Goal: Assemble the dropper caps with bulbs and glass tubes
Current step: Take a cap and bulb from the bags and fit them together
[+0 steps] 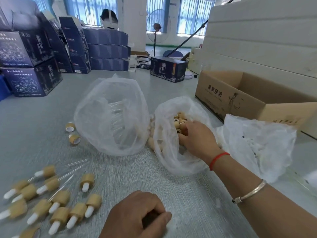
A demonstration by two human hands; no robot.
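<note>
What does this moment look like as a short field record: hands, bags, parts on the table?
right hand: reaching into the small clear plastic bag of tan caps, fingers among the caps; grip hidden
left hand: resting on the grey table, fingers curled; contents unclear
large clear plastic bag: holds glass tubes, beside the cap bag
assembled tan-and-white droppers: lying in a loose group at the near left
loose tan caps: two, left of the large bag
open brown cardboard box: far right

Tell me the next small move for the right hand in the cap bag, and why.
Probably pinch one cap and lift it out. The right hand is inside the middle bag, fingers among the loose caps; whether it grips one is hidden. The left hand rests curled on the table, seemingly waiting.
</note>
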